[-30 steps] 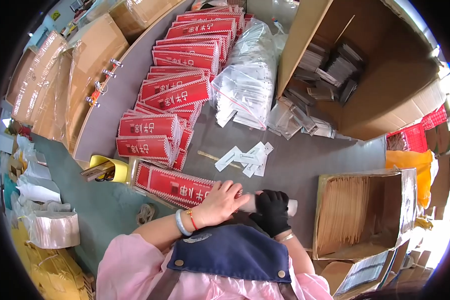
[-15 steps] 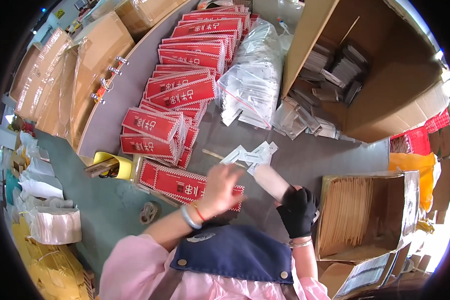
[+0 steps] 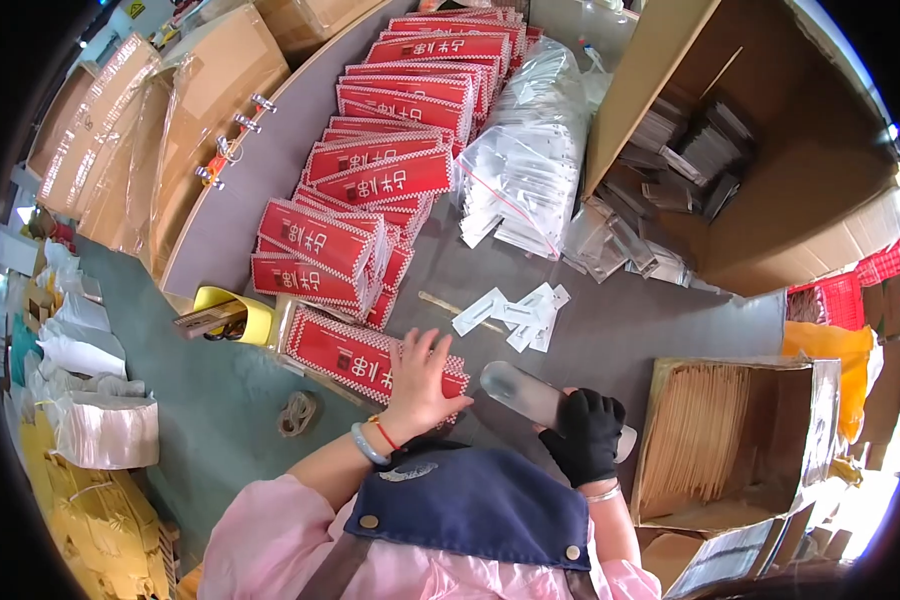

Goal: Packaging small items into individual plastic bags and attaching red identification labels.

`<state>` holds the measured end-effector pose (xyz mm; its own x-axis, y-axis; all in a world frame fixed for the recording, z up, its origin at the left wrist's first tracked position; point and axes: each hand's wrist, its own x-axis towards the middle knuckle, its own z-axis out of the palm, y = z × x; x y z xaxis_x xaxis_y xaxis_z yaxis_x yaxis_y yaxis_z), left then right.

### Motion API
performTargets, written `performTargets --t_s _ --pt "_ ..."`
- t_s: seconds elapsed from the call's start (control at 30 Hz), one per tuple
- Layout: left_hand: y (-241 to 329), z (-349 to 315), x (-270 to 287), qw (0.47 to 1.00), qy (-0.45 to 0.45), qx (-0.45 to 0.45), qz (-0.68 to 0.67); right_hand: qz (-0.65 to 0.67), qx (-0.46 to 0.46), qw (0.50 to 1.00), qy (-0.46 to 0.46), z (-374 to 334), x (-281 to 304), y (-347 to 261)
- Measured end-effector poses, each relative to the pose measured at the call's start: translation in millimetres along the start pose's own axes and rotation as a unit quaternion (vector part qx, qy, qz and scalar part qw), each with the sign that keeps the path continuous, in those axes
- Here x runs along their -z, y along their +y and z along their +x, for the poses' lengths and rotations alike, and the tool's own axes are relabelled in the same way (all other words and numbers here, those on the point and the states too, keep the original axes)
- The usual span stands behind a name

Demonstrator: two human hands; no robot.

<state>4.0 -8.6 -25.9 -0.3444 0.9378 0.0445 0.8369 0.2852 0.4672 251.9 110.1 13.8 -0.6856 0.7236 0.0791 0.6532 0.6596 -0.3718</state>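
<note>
My bare left hand (image 3: 422, 385) is spread, fingers apart, over the right part of a flat red printed sleeve (image 3: 335, 345) at the table's near edge. No object shows in it. My right hand (image 3: 585, 436), in a black fingerless glove, is wrapped round a long translucent rounded plastic piece (image 3: 520, 388). Its free end points up and left, and its other end sticks out past the glove. Several small white packets (image 3: 538, 313) lie loosely overlapped just beyond it. A thin wooden stick (image 3: 452, 308) is on the table beside them.
Rows of stacked red sleeves (image 3: 400, 120) fill the table's left and back. A clear bag of white packets (image 3: 530, 150) lies beside them. A tall carton (image 3: 650, 70) holds clear cases. At the right, a box (image 3: 660, 440) contains wooden sticks. A yellow container (image 3: 255, 318) is at the left edge.
My left hand has shifted slightly, its fingers now spread upward over the red sleeve. My right hand has brought the plastic piece lower and nearer, away from the white packets. The whole view has shifted slightly.
</note>
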Motion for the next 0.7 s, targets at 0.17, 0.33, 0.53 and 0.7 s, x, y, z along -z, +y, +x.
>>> performTargets --t_s 0.17,0.33,0.53,0.7 --pt "-13.6 -1.8 -3.1 0.998 0.016 -0.009 -0.055 -0.001 0.007 1.000 -0.029 -4.9 0.4 -1.4" --pt "-17.3 -2.8 -1.9 0.998 0.009 -0.007 -0.062 -0.009 0.017 0.998 -0.054 -5.6 3.3 -7.9" --pt "-22.1 -6.0 -4.8 0.997 0.002 -0.005 -0.074 -0.001 0.023 0.997 -0.073 -7.6 0.5 -9.6" --pt "-24.0 -5.5 -3.8 0.997 -0.014 0.004 -0.070 0.031 0.037 0.994 -0.102 -3.4 -8.9 -12.1"
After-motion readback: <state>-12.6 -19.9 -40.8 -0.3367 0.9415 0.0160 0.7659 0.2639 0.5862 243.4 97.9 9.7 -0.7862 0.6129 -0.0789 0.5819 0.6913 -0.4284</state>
